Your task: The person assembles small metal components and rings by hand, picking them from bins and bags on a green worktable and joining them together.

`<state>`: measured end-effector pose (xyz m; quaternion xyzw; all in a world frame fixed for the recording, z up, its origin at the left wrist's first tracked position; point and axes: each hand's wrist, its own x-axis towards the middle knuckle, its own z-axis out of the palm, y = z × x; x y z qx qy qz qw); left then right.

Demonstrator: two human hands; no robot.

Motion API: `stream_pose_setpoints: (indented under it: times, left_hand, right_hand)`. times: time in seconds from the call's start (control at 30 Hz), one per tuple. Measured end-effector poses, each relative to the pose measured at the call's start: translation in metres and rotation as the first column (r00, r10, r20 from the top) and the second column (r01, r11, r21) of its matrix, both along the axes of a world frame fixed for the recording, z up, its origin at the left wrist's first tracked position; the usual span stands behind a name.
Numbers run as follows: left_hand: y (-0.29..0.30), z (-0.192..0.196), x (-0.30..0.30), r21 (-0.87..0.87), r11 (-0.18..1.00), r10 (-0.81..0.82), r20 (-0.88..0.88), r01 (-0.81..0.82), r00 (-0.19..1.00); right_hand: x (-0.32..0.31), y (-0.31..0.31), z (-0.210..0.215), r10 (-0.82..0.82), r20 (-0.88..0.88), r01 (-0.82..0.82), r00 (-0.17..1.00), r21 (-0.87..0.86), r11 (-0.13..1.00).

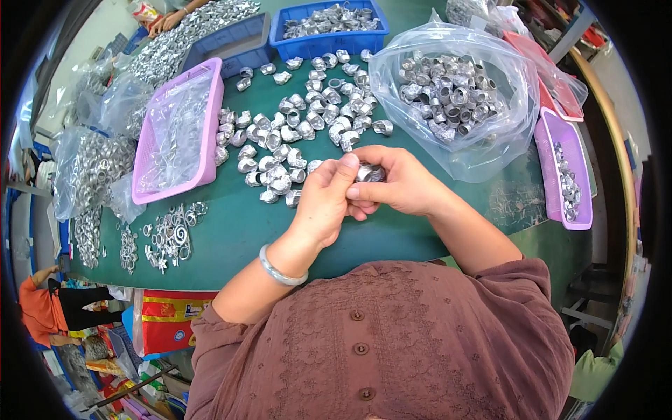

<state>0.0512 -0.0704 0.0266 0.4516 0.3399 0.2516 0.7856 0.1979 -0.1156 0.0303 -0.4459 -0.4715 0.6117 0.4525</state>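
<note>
In front of my chest, both hands meet around a chunky silver metal ring (373, 172), partly hidden by fingers. My left hand (323, 192) is closed, its thumb pressed at the ring's left side. With thumb and bent forefinger, my right hand (404, 179) grips the same piece from the right. Just beyond my fingers, many similar silver rings (308, 127) lie loose on the green table (238, 241). An open clear plastic bag (514, 133) of such rings stands right of them.
A pink basket (212, 150) with clear plastic stands left; a blue bin (334, 43) of metal pieces and a grey-blue bin (231, 45) are at the back. Small silver ornaments (171, 234) lie near left. A purple basket (575, 210) sits right. Another person's hand (166, 22) shows far left.
</note>
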Motion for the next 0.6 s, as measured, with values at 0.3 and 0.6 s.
stream_pose_setpoints:
  times: [0.3,0.6]
  left_hand:
    - [0.043,-0.002,-0.042,0.681,0.724,0.337,-0.206,-0.113,0.919]
    - [0.097,-0.014,-0.064,0.858,0.239,0.490,-0.511,0.455,0.706]
  right_hand:
    - [0.104,0.009,0.039,-0.673,0.649,0.310,0.355,0.598,0.739]
    - [0.021,0.060,0.013,-0.446,0.797,-0.247,0.406,0.566,0.787]
